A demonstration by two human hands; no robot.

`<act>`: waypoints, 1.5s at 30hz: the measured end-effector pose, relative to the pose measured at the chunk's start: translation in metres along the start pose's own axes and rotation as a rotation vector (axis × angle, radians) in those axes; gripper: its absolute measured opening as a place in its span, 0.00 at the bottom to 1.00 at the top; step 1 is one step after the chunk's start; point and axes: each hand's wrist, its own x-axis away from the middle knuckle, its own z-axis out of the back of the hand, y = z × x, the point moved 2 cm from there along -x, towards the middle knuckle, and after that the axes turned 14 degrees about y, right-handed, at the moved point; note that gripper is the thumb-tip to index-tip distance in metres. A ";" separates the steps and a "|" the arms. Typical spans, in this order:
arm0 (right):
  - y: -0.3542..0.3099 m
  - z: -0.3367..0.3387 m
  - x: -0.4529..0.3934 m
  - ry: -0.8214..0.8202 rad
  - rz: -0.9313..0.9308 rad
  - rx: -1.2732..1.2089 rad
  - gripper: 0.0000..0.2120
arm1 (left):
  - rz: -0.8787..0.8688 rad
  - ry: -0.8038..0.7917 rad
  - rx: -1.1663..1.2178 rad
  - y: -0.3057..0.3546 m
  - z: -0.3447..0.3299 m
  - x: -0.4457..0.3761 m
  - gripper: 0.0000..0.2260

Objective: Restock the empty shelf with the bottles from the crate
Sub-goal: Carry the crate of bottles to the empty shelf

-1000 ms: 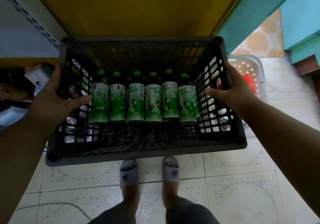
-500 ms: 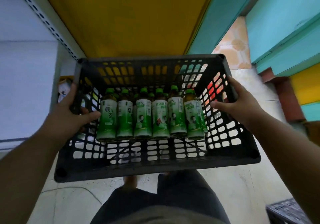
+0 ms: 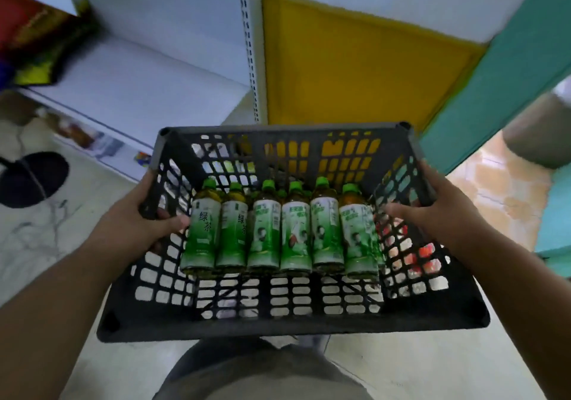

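Head view shows a black slotted crate [image 3: 290, 322] carried in front of the person's body, its long axis running left to right and its open top facing up toward the camera. The left hand [image 3: 136, 226] grips the crate's left wall, thumb curled over the rim to the inside and the fingers wrapped round the outside; the right hand [image 3: 445, 214] grips the right wall the same way, thumb inside against the lattice. A row of six green-capped bottles [image 3: 279, 232] stands upright along the middle of the crate floor, side by side and touching, running from the left wall toward the right wall; their caps point up and slightly away from the person, labels facing the camera. More green caps show just behind this row, but how many cannot be told. The near strip of the crate floor is bare lattice. Beyond the crate's far edge stands a white shelf [image 3: 148, 90] at the left, with a perforated upright post [image 3: 250, 44] at its right end, then a yellow panel [image 3: 355, 69] and a teal panel [image 3: 500, 78]. Blurred colourful packages [image 3: 34, 38] sit at the far left on the shelving. A dark round base [image 3: 32, 178] rests on the pale floor at the left, and something red shows through the crate's right wall.
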 end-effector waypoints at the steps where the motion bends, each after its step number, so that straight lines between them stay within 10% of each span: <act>1: -0.010 -0.006 0.000 -0.028 0.019 0.001 0.63 | 0.026 0.040 0.011 -0.007 0.013 0.014 0.41; 22: -0.275 -0.344 0.180 -0.641 0.435 0.152 0.64 | 0.656 0.535 -0.012 -0.259 0.337 0.200 0.45; 45: -0.656 -0.754 0.262 -0.967 0.813 0.185 0.59 | 0.949 0.968 0.289 -0.449 0.568 0.068 0.46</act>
